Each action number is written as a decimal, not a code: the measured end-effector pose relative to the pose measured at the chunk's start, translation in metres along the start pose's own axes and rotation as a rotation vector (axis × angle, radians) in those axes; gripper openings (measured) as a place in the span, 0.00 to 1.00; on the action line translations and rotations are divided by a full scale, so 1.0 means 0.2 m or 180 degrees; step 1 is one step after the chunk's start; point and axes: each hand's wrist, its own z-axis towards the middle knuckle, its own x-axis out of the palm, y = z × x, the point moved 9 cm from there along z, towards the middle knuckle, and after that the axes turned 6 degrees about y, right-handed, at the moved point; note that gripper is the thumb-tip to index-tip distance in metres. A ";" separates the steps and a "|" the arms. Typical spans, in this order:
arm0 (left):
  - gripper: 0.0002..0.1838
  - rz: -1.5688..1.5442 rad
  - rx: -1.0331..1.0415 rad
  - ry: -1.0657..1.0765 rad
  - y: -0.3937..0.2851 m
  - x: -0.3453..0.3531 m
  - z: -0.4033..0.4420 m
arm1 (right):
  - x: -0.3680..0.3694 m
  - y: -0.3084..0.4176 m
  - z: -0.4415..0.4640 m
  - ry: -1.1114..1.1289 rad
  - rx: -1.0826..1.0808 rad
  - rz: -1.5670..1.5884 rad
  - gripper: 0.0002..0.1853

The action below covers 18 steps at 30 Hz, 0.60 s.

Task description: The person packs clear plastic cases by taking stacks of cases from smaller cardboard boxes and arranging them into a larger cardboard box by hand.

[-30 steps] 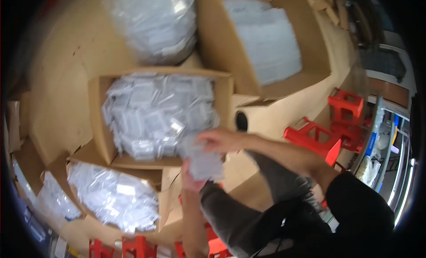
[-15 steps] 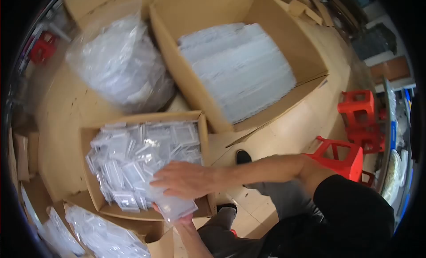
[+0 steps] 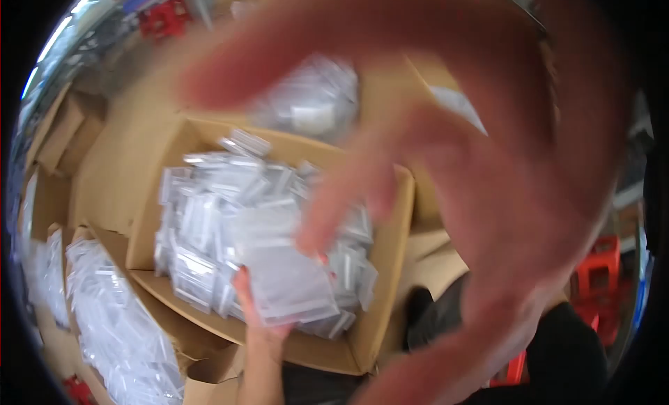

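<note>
Left hand (image 3: 260, 321), seemingly part-closed, around plastic pieces (image 3: 286, 276)

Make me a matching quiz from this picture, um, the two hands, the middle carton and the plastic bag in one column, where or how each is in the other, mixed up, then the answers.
Column one:
1. Left hand
2. Right hand
3. Middle carton
4. Plastic bag

Column two:
A. Heaped with loose clear pieces
B. On the far side of the carton
C. Holding a stack of clear sheets
D. Blurred, fingers spread, close to the camera

Right pairs: 1-C, 2-D, 3-A, 4-B
</note>
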 end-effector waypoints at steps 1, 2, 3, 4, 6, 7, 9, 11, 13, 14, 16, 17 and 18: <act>0.53 0.0067 -0.0079 -0.0085 0.01 -0.05 -0.03 | 0.01 -0.02 -0.02 0.0012 0.0040 -0.0066 0.53; 0.53 0.0130 -0.0095 -0.0029 0.01 -0.05 -0.02 | 0.02 -0.03 -0.03 0.0091 0.0046 -0.0197 0.53; 0.53 0.0181 -0.0124 0.0007 0.02 -0.05 -0.03 | 0.05 -0.06 -0.05 0.0194 0.0106 -0.0286 0.54; 0.53 0.0221 -0.0151 -0.0003 0.01 -0.07 -0.07 | 0.10 -0.10 -0.06 0.0281 0.0214 -0.0316 0.54; 0.54 0.0288 -0.0178 0.0028 -0.01 -0.09 -0.03 | 0.13 -0.22 -0.07 0.0437 0.0373 -0.0419 0.55; 0.54 0.0288 -0.0105 0.0008 -0.02 -0.10 -0.03 | 0.17 -0.29 -0.05 0.0618 0.0472 -0.0446 0.55; 0.55 0.0487 -0.0065 -0.0118 -0.05 -0.14 -0.03 | 0.25 -0.45 -0.05 0.0791 0.0490 -0.0577 0.56; 0.55 0.0717 -0.0095 -0.0382 -0.07 -0.16 -0.03 | 0.37 -0.56 -0.08 0.0909 0.0547 -0.0688 0.56; 0.56 0.0789 -0.0224 -0.0232 -0.07 -0.12 0.01 | 0.46 -0.60 -0.10 0.1022 0.0522 -0.0799 0.57; 0.55 0.0557 -0.0208 0.0122 -0.04 -0.08 0.04 | 0.49 -0.61 -0.10 0.1065 0.0514 -0.0832 0.57; 0.55 0.0252 -0.0221 0.0520 0.01 -0.03 0.09 | 0.48 -0.60 -0.11 0.0906 0.0482 -0.0748 0.58; 0.54 0.0452 -0.0204 0.0367 0.00 -0.05 0.09 | 0.46 -0.59 -0.12 0.0794 0.0447 -0.0647 0.58; 0.53 0.0629 -0.0163 0.0270 0.00 -0.06 0.11 | 0.44 -0.56 -0.12 0.0682 0.0432 -0.0576 0.59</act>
